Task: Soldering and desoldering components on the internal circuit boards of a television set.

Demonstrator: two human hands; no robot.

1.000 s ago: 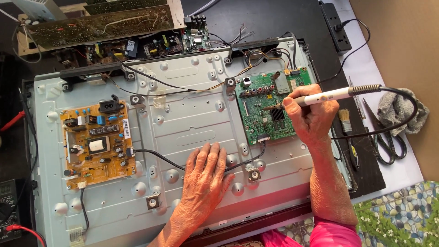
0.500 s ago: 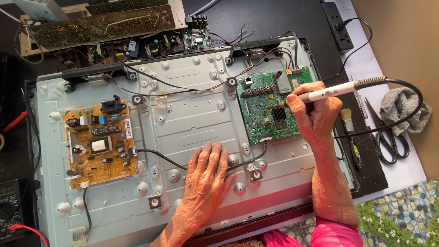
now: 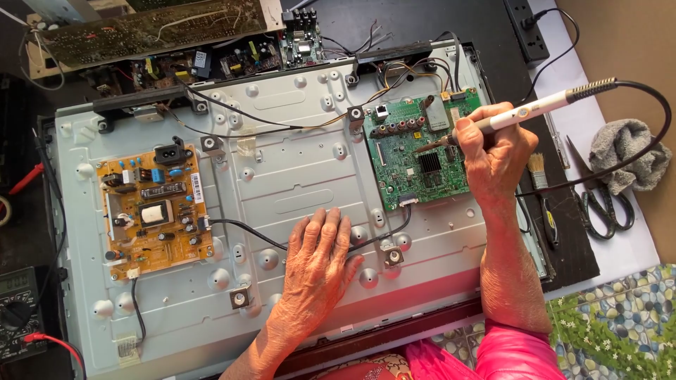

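A flat television lies face down, its grey metal back panel [image 3: 289, 176] exposed. My left hand [image 3: 317, 257] rests flat on the panel near its lower middle, fingers together, beside a black cable. My right hand [image 3: 496, 151] grips a white soldering iron [image 3: 524, 112] like a pen. The iron's tip hovers over the green main circuit board [image 3: 415, 158] at the panel's right side. A black cord runs from the iron's rear and loops to the right. An orange power board [image 3: 151, 207] sits on the panel's left side.
A multimeter [image 3: 17, 313] with a red lead lies at the bottom left. Scissors [image 3: 595, 204], a grey rag [image 3: 627, 155], a small brush [image 3: 541, 176] and a power strip [image 3: 524, 28] are on the right. Other circuit boards [image 3: 155, 28] lie along the far edge.
My right hand has lifted the soldering iron slightly up and to the right over the green board. My left hand has stayed flat on the panel.
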